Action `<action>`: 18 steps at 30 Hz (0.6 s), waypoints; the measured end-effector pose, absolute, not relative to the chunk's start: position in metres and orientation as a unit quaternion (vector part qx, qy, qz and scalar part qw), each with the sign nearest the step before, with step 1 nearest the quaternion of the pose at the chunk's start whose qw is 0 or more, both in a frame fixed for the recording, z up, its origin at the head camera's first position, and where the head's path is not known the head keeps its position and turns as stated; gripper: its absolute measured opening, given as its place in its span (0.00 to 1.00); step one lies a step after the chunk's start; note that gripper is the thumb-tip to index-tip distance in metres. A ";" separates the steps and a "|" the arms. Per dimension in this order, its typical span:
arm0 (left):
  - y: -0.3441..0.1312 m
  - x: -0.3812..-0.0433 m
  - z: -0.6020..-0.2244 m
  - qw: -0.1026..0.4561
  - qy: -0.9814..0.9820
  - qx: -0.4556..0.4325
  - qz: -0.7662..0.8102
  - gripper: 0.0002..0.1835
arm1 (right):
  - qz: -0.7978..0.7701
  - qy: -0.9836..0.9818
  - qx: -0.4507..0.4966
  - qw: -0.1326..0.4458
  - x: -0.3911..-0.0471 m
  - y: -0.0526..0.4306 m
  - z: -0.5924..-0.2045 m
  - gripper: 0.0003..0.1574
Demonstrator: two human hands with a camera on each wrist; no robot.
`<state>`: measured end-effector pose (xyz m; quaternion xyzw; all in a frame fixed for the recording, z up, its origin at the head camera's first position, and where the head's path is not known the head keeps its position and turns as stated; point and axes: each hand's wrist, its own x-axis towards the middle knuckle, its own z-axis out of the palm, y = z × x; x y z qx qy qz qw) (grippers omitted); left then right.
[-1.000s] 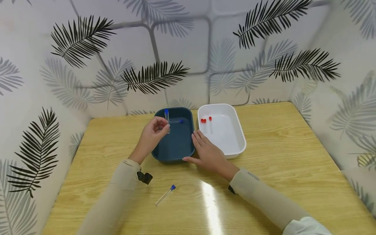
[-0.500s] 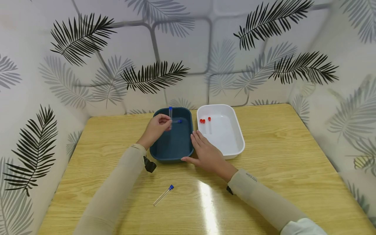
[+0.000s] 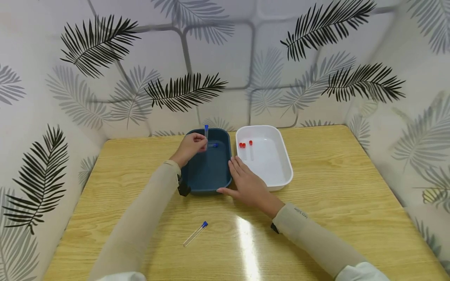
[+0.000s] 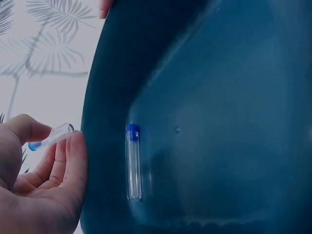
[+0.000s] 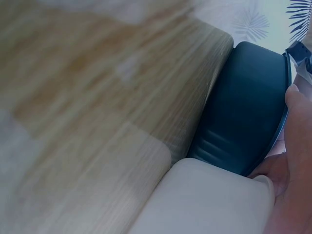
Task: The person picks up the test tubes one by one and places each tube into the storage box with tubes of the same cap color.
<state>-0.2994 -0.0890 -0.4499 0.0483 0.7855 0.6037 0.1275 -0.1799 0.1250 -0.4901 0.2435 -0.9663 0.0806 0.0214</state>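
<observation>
My left hand (image 3: 193,147) pinches a clear test tube with a blue cap (image 3: 206,132) between thumb and fingertips, over the back left of the dark blue tray (image 3: 211,190). In the head view that tube stands nearly upright, cap up. A second blue-capped test tube (image 4: 133,163) lies inside the tray along its back wall. My right hand (image 3: 249,186) rests at the tray's front right corner, its fingers extended along the side rim and its thumb (image 5: 292,97) on the front rim. Those fingers lie between the dark tray and the white tray (image 3: 288,171).
Three red-capped test tubes (image 3: 251,143) lie at the back left inside the white tray, right beside the dark one. Another blue-capped test tube (image 3: 194,235) lies on the wooden table (image 3: 334,195) in front of the trays. A leaf-patterned wall (image 3: 225,58) stands behind.
My left hand has moved slightly back and to the right with the test tube, farther over the dark tray. The right hand keeps its place at the tray corner.
</observation>
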 end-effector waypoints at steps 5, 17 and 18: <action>-0.090 -0.305 -0.444 0.128 0.794 0.052 0.593 0.14 | 0.084 -0.966 0.243 0.017 -0.180 0.125 -0.489 0.64; -0.087 -0.317 -0.450 0.144 0.798 0.045 0.583 0.15 | 0.090 -0.966 0.240 0.020 -0.181 0.124 -0.490 0.64; -0.086 -0.318 -0.452 0.149 0.802 0.044 0.577 0.15 | 0.091 -0.966 0.240 0.020 -0.181 0.124 -0.490 0.64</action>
